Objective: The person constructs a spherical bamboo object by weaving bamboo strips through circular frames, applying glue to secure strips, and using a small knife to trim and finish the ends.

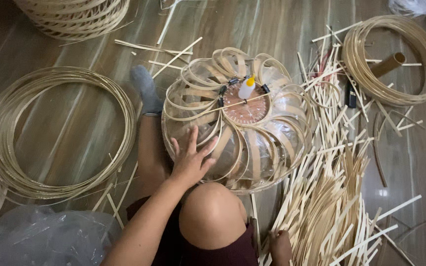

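Observation:
A round bamboo-strip lampshade frame [252, 148] sits on the floor in front of my knee, built over a clear dome form. My left hand [191, 157] rests flat on its near left side, fingers spread. A brown disc [246, 106] with black clips caps its top, and a small white glue bottle with a yellow tip [246, 88] stands on it. My right hand [280, 246] reaches down at the bottom edge into a pile of loose bamboo strips [331, 197]; its fingers are mostly hidden.
Coils of thin bamboo hoops lie at the left [6, 143], top left [75, 19] and top right [395, 59], the last around a brown tube [388, 65]. A clear plastic bag [35, 236] sits bottom left. My grey-socked foot [145, 88] stretches beside the frame.

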